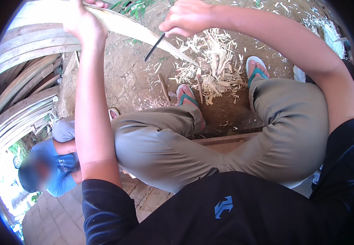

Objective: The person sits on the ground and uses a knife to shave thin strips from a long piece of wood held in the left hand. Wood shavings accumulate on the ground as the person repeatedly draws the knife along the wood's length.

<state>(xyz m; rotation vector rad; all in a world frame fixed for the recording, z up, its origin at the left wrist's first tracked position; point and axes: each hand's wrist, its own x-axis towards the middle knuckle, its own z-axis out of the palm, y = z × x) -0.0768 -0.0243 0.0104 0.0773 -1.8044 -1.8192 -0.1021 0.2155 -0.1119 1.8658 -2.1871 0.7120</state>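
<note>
My left hand (83, 23), at the upper left, is closed around a long pale strip of wood (130, 29). The strip slants down to the right and narrows to a point just above the ground shavings. In my right hand (187, 18), to the right of the strip, is a knife (155, 47) with a narrow dark blade; its handle is hidden in my fist. The blade crosses the strip and points down to the left. Whether its edge touches the wood I cannot tell.
Curled wood shavings (219, 69) heap between my sandalled feet. Curved planks (30, 38) are stacked at the left. Another person (64, 167) in blue sits at the lower left, beside my left arm. Below my knees runs a wooden edge (230, 139).
</note>
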